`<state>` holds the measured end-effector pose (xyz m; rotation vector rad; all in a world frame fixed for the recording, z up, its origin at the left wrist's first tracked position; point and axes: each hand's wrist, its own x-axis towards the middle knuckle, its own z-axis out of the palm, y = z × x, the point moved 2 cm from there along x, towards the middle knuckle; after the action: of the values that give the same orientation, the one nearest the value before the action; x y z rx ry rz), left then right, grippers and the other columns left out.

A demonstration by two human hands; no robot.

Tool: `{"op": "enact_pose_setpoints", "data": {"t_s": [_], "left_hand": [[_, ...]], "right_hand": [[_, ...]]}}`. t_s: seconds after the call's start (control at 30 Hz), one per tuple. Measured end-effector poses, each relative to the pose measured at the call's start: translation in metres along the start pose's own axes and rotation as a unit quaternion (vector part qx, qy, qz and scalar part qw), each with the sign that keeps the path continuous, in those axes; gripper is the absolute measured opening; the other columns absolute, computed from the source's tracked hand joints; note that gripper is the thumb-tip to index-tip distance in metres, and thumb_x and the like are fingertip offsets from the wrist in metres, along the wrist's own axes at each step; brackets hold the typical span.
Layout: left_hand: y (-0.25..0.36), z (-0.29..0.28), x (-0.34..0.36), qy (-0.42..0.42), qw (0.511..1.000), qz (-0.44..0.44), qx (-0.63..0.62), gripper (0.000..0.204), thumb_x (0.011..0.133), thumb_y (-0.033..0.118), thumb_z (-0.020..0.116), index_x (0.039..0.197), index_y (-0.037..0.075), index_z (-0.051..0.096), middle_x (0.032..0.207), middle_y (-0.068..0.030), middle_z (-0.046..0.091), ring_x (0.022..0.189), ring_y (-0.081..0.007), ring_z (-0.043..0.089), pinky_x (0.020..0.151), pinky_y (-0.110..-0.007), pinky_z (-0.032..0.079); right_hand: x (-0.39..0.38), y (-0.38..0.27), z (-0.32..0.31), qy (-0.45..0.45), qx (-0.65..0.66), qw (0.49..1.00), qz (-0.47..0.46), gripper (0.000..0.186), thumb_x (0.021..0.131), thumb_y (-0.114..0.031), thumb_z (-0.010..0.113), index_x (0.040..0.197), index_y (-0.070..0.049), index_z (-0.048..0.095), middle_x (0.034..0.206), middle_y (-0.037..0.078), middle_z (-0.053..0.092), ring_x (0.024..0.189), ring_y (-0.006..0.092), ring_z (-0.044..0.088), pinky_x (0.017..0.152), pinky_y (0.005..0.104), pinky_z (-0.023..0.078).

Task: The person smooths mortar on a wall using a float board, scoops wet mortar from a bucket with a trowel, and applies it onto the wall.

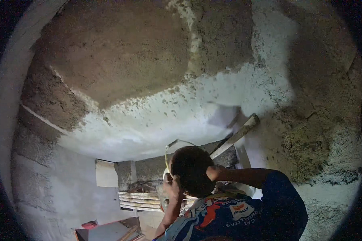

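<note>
Neither my left hand nor my right hand shows in the head view. In front of me, a co-worker point(237, 217) in a dark printed shirt is seen from behind, with both arms raised to the head. The co-worker's left hand point(173, 186) is bent close to the left side of the head. On the other side, the co-worker's right hand point(215, 172) presses against the head, its fingers partly hidden. A thin pale cable or strap point(166, 154) loops up above the head. What it joins to is mostly hidden.
Rough, partly plastered surfaces point(120, 52) spread overhead and to the right. A long straight bar point(237, 135) leans diagonally behind the co-worker. Pale stacked slats point(138, 201) and a light panel point(106, 174) stand at the back. Lower left, a red item point(89, 225) lies by a grey board point(104, 232).
</note>
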<state>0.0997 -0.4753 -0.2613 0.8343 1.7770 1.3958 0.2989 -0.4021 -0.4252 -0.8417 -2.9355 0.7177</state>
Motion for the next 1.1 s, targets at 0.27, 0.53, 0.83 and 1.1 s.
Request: {"op": "enact_pose_setpoints", "data": {"t_s": [0.27,0.53,0.83,1.1], "left_hand": [[0.013,0.020,0.025,-0.052,0.991,0.102,-0.069,0.013,0.078,-0.005,0.055,0.088,0.004,0.056,0.078,0.0010,0.052,0.071,-0.0088,0.047,0.064,-0.024,0.040],[0.025,0.014,0.020,-0.010,0.970,-0.016,-0.242,0.018,0.074,0.000,0.056,0.092,0.002,0.056,0.080,-0.0032,0.057,0.070,-0.0139,0.053,0.064,-0.027,0.045],[-0.045,-0.032,0.012,0.139,0.955,-0.049,-0.257,0.017,0.083,0.009,0.061,0.098,0.001,0.055,0.087,-0.0071,0.058,0.076,-0.0191,0.056,0.067,-0.032,0.047],[-0.062,-0.101,-0.052,0.306,0.949,-0.068,-0.011,0.029,0.083,0.006,0.060,0.111,-0.002,0.055,0.097,-0.0130,0.061,0.080,-0.0227,0.055,0.073,-0.036,0.046]], "right_hand": [[-0.019,-0.020,-0.072,-0.211,0.404,0.889,-0.032,0.037,0.083,-0.035,0.064,0.083,-0.002,0.047,0.072,0.000,0.039,0.066,0.0134,0.043,0.060,0.0337,0.040],[-0.038,-0.039,-0.092,-0.236,0.640,0.725,0.088,0.050,0.092,-0.039,0.055,0.123,-0.001,0.044,0.083,-0.002,0.045,0.071,0.0097,0.045,0.064,0.0281,0.041],[-0.068,-0.051,-0.269,0.036,0.760,0.640,0.105,0.043,0.090,-0.021,0.042,0.126,0.001,0.045,0.079,0.004,0.052,0.056,0.0110,0.048,0.047,0.0259,0.044],[-0.056,-0.036,-0.465,0.612,0.491,0.607,-0.124,0.035,0.087,-0.015,0.057,0.119,-0.006,0.044,0.074,0.003,0.053,0.054,0.0125,0.051,0.049,0.0290,0.044]]}}
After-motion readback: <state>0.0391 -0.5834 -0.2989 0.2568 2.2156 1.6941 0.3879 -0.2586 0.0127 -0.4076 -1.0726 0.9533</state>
